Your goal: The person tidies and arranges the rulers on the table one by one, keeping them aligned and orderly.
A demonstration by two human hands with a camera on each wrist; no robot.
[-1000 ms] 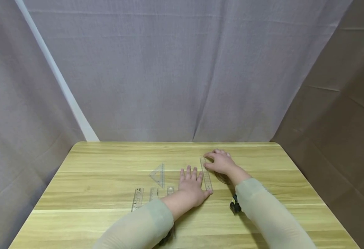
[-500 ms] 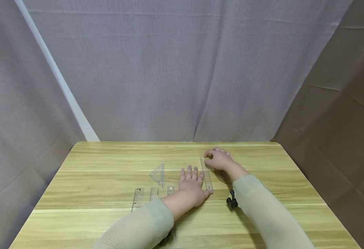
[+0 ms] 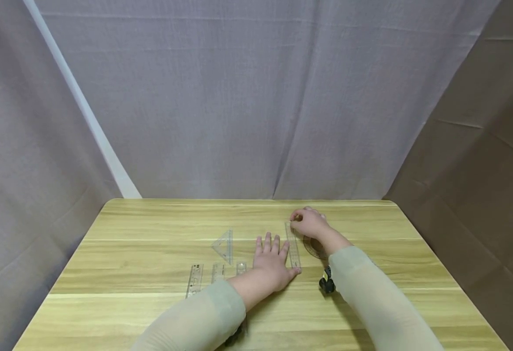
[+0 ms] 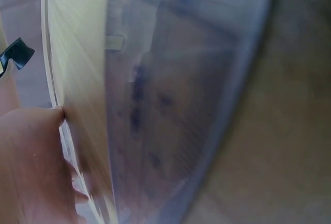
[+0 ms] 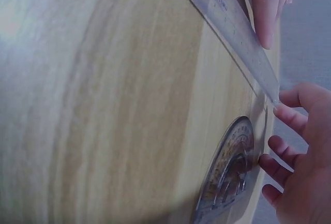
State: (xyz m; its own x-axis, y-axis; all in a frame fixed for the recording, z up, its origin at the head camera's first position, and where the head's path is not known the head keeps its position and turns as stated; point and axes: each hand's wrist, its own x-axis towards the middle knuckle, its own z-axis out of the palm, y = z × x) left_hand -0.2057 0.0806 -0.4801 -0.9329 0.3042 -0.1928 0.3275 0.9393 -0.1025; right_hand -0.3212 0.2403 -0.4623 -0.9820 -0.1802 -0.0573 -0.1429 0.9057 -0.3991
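Note:
A clear plastic ruler (image 3: 293,251) lies lengthwise between the two hands. My left hand (image 3: 270,265) rests palm down on the table with its fingers spread, and its thumb presses the ruler's near end. At the far end, my right hand (image 3: 311,225) pinches the ruler between thumb and forefinger, the other fingers loosely bent. In the right wrist view both ends of the ruler (image 5: 235,30) show under the fingertips. A clear protractor (image 5: 225,172) lies beside it, partly hidden in the head view by the right wrist.
Left of the hands lie a clear set square (image 3: 226,248) and several clear rulers (image 3: 193,280), partly covered by the left sleeve. One marked plastic piece (image 4: 165,100) fills the left wrist view up close. Grey curtains (image 3: 239,107) stand behind the wooden table (image 3: 151,312).
My right thumb and forefinger have drawn together at the ruler's far end, shifting slightly towards its tip. The left hand has stayed in place.

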